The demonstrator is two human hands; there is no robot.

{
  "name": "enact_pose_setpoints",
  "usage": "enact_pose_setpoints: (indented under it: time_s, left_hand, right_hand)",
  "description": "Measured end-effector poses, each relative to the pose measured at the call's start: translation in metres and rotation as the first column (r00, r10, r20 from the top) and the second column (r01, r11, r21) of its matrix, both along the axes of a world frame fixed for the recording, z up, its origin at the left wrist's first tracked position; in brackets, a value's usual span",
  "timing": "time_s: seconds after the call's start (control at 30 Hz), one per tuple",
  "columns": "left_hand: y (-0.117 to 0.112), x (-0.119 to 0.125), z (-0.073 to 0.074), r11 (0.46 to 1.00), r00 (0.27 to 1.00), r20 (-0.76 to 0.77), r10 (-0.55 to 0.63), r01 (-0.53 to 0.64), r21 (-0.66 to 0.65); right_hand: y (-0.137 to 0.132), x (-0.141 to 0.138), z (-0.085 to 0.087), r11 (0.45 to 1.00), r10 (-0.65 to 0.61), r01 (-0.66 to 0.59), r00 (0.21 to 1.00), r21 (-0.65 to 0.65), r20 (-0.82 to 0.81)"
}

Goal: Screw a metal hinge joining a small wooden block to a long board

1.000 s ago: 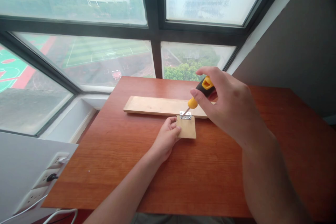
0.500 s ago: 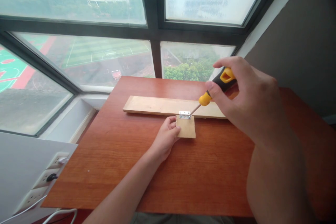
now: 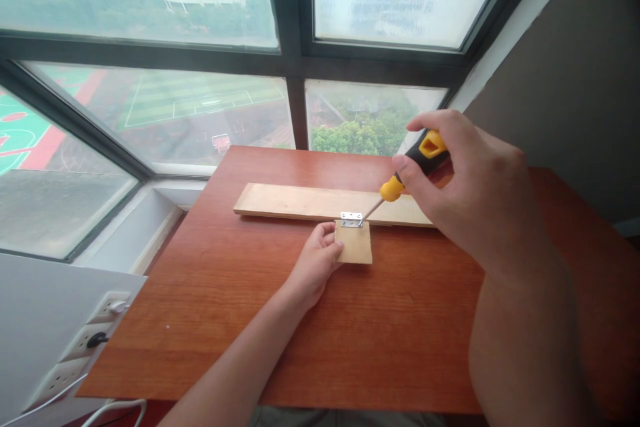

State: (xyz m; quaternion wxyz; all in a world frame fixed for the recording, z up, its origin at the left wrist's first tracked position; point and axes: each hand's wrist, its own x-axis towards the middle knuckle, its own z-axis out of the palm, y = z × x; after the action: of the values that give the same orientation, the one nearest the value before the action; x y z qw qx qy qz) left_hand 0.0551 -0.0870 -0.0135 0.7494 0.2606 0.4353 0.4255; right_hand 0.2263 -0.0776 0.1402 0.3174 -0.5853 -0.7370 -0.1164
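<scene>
My left hand (image 3: 323, 260) grips the left edge of a small square wooden board (image 3: 355, 245), thumb on top and fingers behind it. A silver metal hinge (image 3: 351, 219) lies along the board's far edge. In my right hand (image 3: 480, 187) is a screwdriver (image 3: 425, 152) with a black and yellow handle, held between thumb and fingers. Its shaft slants down to the left, and the tip meets the hinge's right end near a hole. Whether a screw sits under the tip is too small to tell. Behind the hinge lies a long pale plank (image 3: 300, 201), partly hidden by my right hand.
The reddish-brown table (image 3: 215, 320) stretches beneath my hands. A large window with dark frames (image 3: 295, 60) stands beyond its far edge. At lower left, wall sockets (image 3: 80, 343) hold plugs, and a white cable (image 3: 117, 405) loops beside the table.
Almost nothing differs. My right hand and the screwdriver have shifted very slightly, with the tip still at the hinge. My left hand keeps its hold on the small board.
</scene>
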Motion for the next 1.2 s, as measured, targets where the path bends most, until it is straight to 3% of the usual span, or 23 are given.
enact_pose_setpoints:
  time_s: [0.37,0.77,1.07,1.2]
  left_hand:
    - [-0.0002,0.0000,0.0004,1.000,1.000,0.014,0.001,-0.001,0.001]
    - [0.0001,-0.0018,-0.0013,1.000,1.000,0.026,-0.009,0.009,-0.006]
    - [0.0005,-0.0016,-0.0007,1.000,0.999,0.032,-0.005,0.005,-0.011]
    - [0.0004,-0.0015,0.0010,1.000,0.999,0.036,-0.003,0.003,-0.015]
  right_hand:
    - [-0.0013,0.0010,0.0007,0.995,0.099,-0.099,0.995,-0.004,-0.016]
    - [-0.0045,0.0009,0.0021,0.997,0.056,-0.056,0.998,-0.054,-0.010]
    - [-0.0065,-0.0006,0.0036,0.986,0.148,-0.150,0.988,-0.079,-0.036]
    - [-0.0029,-0.0013,0.0008,0.996,0.068,-0.069,0.998,-0.059,-0.018]
